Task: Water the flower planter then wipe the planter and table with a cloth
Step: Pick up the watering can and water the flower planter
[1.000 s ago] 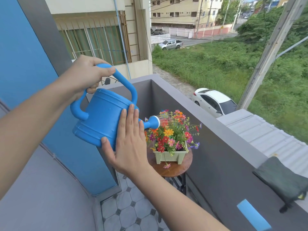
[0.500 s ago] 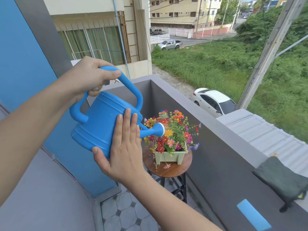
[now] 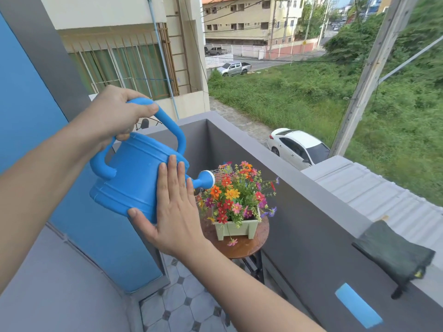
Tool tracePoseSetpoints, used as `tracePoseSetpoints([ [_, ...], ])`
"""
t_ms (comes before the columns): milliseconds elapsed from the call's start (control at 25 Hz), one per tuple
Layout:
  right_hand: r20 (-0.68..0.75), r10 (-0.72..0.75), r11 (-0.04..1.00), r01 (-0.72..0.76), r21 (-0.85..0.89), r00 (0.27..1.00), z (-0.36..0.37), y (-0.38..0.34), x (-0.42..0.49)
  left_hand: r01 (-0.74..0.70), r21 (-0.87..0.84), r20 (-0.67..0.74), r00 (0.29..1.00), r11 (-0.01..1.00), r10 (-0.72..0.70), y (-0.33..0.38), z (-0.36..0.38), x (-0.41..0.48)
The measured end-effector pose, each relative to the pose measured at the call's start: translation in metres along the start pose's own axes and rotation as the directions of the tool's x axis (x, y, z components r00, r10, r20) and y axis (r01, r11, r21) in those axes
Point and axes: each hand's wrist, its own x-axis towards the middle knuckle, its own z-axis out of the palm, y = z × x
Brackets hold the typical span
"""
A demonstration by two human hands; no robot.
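A blue watering can [image 3: 134, 178] is tilted, its white-tipped spout over the left side of the flowers [image 3: 236, 195]. My left hand [image 3: 117, 113] grips the can's top handle. My right hand [image 3: 172, 209] presses flat against the can's side with straight fingers, thumb under its base. The flowers stand in a pale green planter [image 3: 236, 228] on a small round wooden table [image 3: 242, 246], whose top looks wet. A dark green cloth [image 3: 395, 255] lies on the balcony wall's ledge at the right.
A grey balcony wall [image 3: 311, 212] runs along the right behind the table. A blue wall [image 3: 28, 111] stands at the left. Tiled floor [image 3: 182, 305] lies below the table. A blue strip [image 3: 358, 305] is stuck on the wall's inner face.
The can has shifted slightly, its spout still over the flowers. Both hands keep their hold on it.
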Motion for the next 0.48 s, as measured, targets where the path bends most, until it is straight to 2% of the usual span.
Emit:
tracePoseSetpoints([
  [200,-0.086,0.023,0.998,-0.018,0.064,0.996,0.000,-0.002,-0.011,-0.005,-0.069,0.162,0.987,0.998,0.016,0.007,0.013,0.002],
  [320,-0.119,0.025,0.999,-0.020,0.043,0.993,-0.005,0.011,-0.007,-0.023,-0.114,0.136,0.990,0.993,0.038,0.008,0.021,0.003],
  [480,-0.065,0.011,1.000,-0.011,0.007,0.998,-0.013,0.024,0.003,-0.056,-0.113,0.031,0.998,0.992,0.060,0.007,0.022,0.005],
])
